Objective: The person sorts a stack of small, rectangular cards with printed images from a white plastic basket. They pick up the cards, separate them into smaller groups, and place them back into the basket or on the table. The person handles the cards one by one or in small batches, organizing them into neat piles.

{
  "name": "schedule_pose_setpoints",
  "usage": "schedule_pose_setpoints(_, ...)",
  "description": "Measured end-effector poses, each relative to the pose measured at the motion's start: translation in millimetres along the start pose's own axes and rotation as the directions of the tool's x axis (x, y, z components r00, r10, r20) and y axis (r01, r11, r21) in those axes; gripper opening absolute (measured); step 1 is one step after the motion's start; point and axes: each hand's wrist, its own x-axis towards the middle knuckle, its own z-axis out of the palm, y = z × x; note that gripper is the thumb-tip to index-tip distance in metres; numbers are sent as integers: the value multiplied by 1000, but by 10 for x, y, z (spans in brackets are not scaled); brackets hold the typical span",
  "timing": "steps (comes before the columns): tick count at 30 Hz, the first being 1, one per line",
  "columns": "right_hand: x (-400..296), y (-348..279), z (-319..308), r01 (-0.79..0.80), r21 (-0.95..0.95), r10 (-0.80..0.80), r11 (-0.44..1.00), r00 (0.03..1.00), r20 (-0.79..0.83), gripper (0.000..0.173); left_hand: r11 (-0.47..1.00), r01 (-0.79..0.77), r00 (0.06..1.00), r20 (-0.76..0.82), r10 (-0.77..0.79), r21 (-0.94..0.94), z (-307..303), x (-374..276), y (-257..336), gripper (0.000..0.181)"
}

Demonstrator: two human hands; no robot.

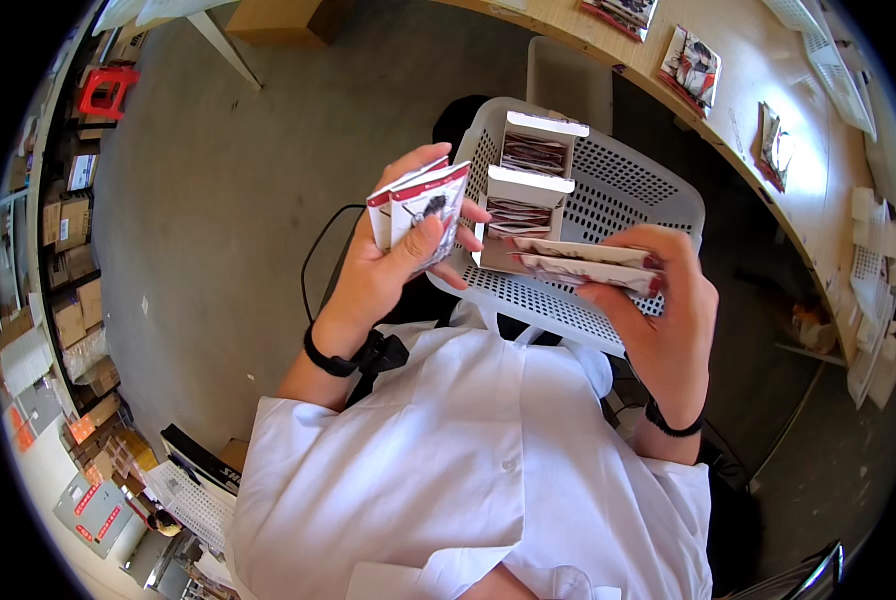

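My left hand [395, 240] grips a few flat printed packets [427, 202], white with red top bands, fanned a little beside the basket. In my right hand [661, 292] are two similar packets [586, 262], pinched at their right ends and held flat above the near box. That open white carton [530, 184] holds a row of upright packets, with bare space at its near end. Behind it stands a second open carton [545, 121], also with packets inside. Both cartons sit at the left of a grey perforated plastic basket [635, 172], directly before me.
A wooden table [763, 45] curves along the right, bearing several packet stacks [692, 71]. Shelves with cardboard boxes [72, 225] and a red plastic stool [108, 93] line the left. A cardboard box [279, 21] lies at the top, and a black cable [313, 262] hangs left of the basket.
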Motion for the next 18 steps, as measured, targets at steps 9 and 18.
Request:
schedule_pose_setpoints(9, 283, 160, 513, 459, -518, -269, 722, 875, 402, 23, 974, 92, 996, -25, -89, 209, -89, -15, -94, 65)
schedule_pose_setpoints(18, 287, 554, 893, 464, -632, -261, 620, 882, 392, 27, 975, 180, 979, 125, -163, -133, -97, 3, -31, 88)
